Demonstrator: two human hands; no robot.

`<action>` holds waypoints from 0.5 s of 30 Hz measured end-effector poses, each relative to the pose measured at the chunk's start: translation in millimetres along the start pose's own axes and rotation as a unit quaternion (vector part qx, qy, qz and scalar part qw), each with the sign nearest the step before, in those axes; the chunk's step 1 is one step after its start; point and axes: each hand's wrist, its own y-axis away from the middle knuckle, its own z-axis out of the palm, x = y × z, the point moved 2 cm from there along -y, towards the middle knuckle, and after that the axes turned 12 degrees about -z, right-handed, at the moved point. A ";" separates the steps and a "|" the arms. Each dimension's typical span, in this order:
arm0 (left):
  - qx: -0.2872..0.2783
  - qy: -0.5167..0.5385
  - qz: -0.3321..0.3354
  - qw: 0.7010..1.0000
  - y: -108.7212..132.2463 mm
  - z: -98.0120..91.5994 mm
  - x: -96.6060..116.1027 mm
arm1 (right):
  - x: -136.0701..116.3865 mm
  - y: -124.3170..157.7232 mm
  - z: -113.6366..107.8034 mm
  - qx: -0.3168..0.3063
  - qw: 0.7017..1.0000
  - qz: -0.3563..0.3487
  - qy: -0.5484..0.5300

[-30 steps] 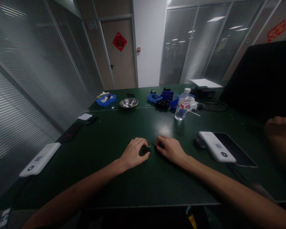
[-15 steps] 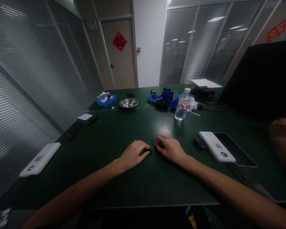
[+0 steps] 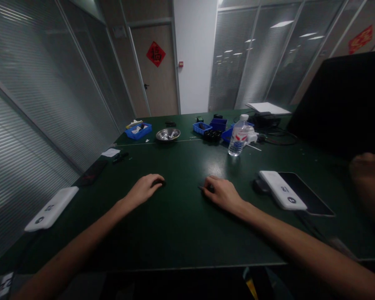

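Observation:
My left hand (image 3: 145, 188) rests on the dark green table (image 3: 181, 225), fingers curled over a small black part that shows only as a dark spot at the fingertips. My right hand (image 3: 222, 192) lies to its right, fingers closed around a thin dark tool whose tip pokes out to the left. A gap of bare table separates the two hands.
A white power bank (image 3: 283, 190) lies on a dark tablet (image 3: 306, 193) at right, another white one (image 3: 51, 208) at the left edge. Further back stand a water bottle (image 3: 238, 136), a steel bowl (image 3: 168, 134) and blue bins (image 3: 138, 130). Another person's hand (image 3: 367, 166) is at far right.
My left hand has slid left with the small black part, away from my right hand. My right hand has stayed in place. The view shifted slightly.

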 end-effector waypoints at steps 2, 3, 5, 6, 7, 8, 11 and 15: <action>0.040 -0.004 -0.053 0.998 -1.7 -20.3 -40.8 | -0.7 -0.2 -0.7 0.002 1.000 -0.001 -0.001; 0.065 -0.005 -0.080 0.995 -2.0 -31.2 -62.5 | -0.8 -0.2 -0.9 0.004 1.000 -0.001 -0.001; 0.115 -0.013 -0.141 0.983 -0.3 -52.9 -105.7 | -0.6 -0.2 -0.6 0.006 1.000 -0.002 -0.003; 0.140 -0.020 -0.173 0.975 1.8 -63.3 -125.7 | -0.2 0.0 -0.3 0.006 1.000 -0.002 -0.004; 0.157 -0.024 -0.201 0.967 4.5 -72.7 -143.5 | 0.3 0.2 0.2 0.006 1.000 -0.002 -0.005; 0.167 -0.024 -0.222 0.960 7.4 -81.0 -158.7 | 1.0 0.4 0.6 0.006 1.000 -0.002 -0.005; 0.178 -0.029 -0.265 0.947 14.9 -98.1 -186.7 | 3.3 0.8 2.0 0.007 1.000 -0.003 -0.001; 0.160 -0.049 -0.294 0.941 17.4 -105.7 -195.6 | 5.7 0.7 3.7 0.002 1.000 -0.001 0.003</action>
